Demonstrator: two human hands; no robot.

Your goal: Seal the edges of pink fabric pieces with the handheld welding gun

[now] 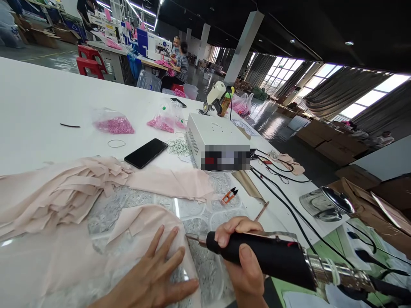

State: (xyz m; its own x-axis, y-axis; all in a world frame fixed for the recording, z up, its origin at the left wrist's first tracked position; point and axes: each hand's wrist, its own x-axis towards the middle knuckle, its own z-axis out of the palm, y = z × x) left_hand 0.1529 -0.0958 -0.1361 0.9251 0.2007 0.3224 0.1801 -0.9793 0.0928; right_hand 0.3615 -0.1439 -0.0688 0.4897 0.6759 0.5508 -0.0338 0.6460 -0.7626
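Observation:
My left hand (157, 273) lies flat with spread fingers on a pale pink piece of fabric (144, 220). My right hand (240, 252) is wrapped round a thick black corded handpiece with a metal tip, which looks like an ultrasonic cutter (269, 256). Its tip points left and sits at the fabric's right edge, close to my left fingertips; whether it touches cannot be made out. Under the fabric is a clear, grey-patterned sheet (208, 252). A heap of pale pink fabric strips (77, 188) lies to the left, and another flat piece (170, 182) lies beyond my left hand.
Behind the fabric stand a white control box (218, 128) and a black phone (146, 153). Orange thread snips (229, 195) lie near my right hand. Black cables (282, 205) run along the right, near a metal mug (326, 203). Bags of pink pieces (114, 124) sit farther back.

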